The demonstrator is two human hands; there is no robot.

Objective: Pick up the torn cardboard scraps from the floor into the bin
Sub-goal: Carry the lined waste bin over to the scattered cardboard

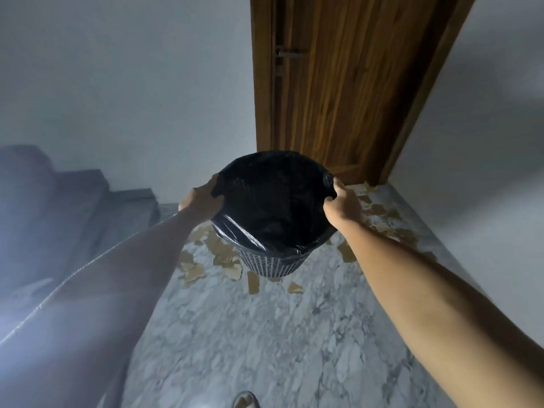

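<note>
Brown torn cardboard scraps [223, 259] lie scattered across the grey-veined white marble floor [250, 334], a thick cluster at seven o'clock from the bin and a second spread at three o'clock, running along the foot of the right wall toward the door. A few single pieces sit at six o'clock, just below the bin's base.

The round dark mesh plastic bin [269, 265], lined with a shiny black plastic bag [273, 198] folded over its rim, is up off the floor, held out in front at arm's length, mouth tilted toward the camera. Inside looks dark; whether anything is in it is hard to say.

Left hand [200, 200] clamps the rim at nine o'clock, fingers curled over the bag's edge, its grip closed on the bin. Right hand [343, 207] does the same at three o'clock, fingers hooked over the liner, closed tight on the rim. Both bare forearms reach out straight.

At twelve o'clock beyond the bin stands a brown wooden door [332, 83] with a dark metal handle [287, 53], pale walls either side. At nine o'clock, grey steps [126, 198] show through a hazy blur. A sandalled foot [244, 400] peeks in at the bottom edge.
</note>
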